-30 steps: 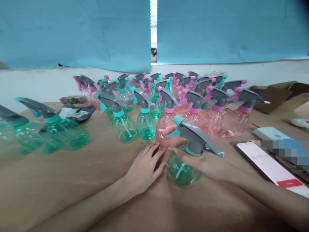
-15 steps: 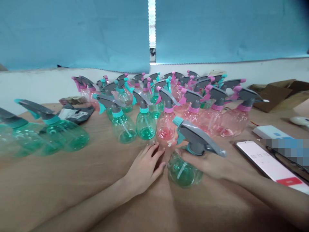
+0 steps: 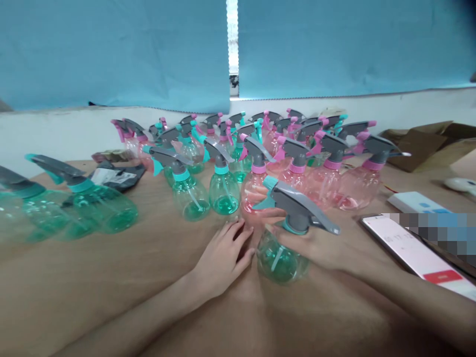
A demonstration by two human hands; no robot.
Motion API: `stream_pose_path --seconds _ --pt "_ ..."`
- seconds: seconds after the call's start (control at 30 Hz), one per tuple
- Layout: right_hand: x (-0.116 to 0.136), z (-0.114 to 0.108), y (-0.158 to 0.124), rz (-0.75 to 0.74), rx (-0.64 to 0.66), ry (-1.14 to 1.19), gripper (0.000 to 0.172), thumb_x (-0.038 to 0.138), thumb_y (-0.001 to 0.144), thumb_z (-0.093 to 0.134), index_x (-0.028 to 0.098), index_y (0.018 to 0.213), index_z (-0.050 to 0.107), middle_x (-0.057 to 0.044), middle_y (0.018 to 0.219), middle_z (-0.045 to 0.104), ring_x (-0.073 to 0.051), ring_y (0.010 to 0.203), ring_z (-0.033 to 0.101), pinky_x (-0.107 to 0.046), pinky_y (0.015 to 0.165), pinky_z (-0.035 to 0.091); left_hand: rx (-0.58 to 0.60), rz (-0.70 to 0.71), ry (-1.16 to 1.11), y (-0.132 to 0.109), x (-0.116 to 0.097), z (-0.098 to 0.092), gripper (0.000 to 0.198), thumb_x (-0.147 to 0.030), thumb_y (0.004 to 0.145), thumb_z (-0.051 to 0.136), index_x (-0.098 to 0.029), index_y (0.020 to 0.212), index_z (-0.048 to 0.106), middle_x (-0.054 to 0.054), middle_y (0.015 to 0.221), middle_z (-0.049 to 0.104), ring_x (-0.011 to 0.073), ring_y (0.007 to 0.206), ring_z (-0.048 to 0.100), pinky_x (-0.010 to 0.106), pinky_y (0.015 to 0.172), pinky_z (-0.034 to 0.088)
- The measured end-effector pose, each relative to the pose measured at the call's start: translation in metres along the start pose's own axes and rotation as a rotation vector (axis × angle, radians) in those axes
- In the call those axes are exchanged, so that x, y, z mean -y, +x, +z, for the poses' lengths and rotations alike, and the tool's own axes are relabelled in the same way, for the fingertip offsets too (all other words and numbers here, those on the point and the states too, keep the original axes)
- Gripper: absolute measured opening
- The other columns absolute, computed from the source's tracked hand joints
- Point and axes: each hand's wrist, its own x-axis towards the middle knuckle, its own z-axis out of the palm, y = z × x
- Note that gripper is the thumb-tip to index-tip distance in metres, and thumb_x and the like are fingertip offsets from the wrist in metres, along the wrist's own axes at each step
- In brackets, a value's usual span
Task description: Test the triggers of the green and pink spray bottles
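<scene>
My right hand [image 3: 316, 245] is around the upper part of a green spray bottle [image 3: 280, 263] with a grey and teal head, close to me. Its thumb crosses the near side below the collar, while its other fingers reach out behind the bottle, partly hidden by the spray head. My left hand [image 3: 223, 258] lies flat on the table with its fingers apart, holding nothing. Just beyond its fingertips stand another green spray bottle [image 3: 224, 198] and a pink spray bottle [image 3: 249, 196].
Several more pink and green bottles crowd the back of the table [image 3: 167, 292]. Other green bottles [image 3: 106, 208] stand at the left by a dark plastic packet [image 3: 119, 176]. To the right are a phone [image 3: 405, 243], a white box [image 3: 418, 203] and a cardboard box [image 3: 424, 144].
My right fingers have straightened and reach farther forward past the spray head. The held bottle has shifted slightly left and up in the picture. My left hand has stayed put.
</scene>
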Motion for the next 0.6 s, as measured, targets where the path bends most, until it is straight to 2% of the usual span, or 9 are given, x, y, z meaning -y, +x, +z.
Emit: stream_pose_path --seconds 0.17,0.33,0.5,0.6 --pt "0.004 -0.003 -0.001 0.005 0.01 -0.093 0.017 0.023 0.075 0.051 0.023 0.084 0.065 -0.002 0.092 0.075 -0.021 0.086 0.071 -0.033 0.073 0.06 -0.001 0.001 -0.015 0.0 0.0 0.0 0.037 -0.03 0.095 0.047 -0.016 0.129 0.05 0.014 0.14 0.046 0.029 0.13 0.04 0.048 0.106 0.034" --pt "0.02 -0.002 0.001 0.053 0.067 -0.181 0.02 0.022 0.077 0.047 0.026 0.08 0.066 0.001 0.078 0.074 -0.019 0.069 0.07 -0.031 0.06 0.059 -0.007 0.001 -0.073 -0.007 -0.001 -0.004 0.039 -0.028 0.095 0.05 -0.017 0.132 0.047 0.013 0.138 0.046 0.0275 0.129 0.041 0.046 0.105 0.037" --pt "0.012 0.01 0.001 0.025 0.029 -0.09 0.013 0.029 0.08 0.054 0.025 0.083 0.066 -0.002 0.081 0.074 -0.022 0.079 0.072 -0.036 0.072 0.06 0.016 0.001 -0.088 -0.027 -0.004 -0.014 0.039 -0.031 0.095 0.052 -0.019 0.131 0.046 0.012 0.133 0.051 0.027 0.125 0.046 0.045 0.102 0.039" --pt "0.008 0.023 0.003 0.032 -0.011 -0.056 0.009 0.032 0.077 0.062 0.024 0.081 0.065 -0.002 0.079 0.074 -0.023 0.08 0.072 -0.038 0.074 0.06 0.038 -0.012 -0.102 -0.044 -0.005 -0.022 0.048 -0.038 0.092 0.056 -0.019 0.134 0.041 0.012 0.134 0.051 0.0277 0.125 0.046 0.045 0.104 0.038"
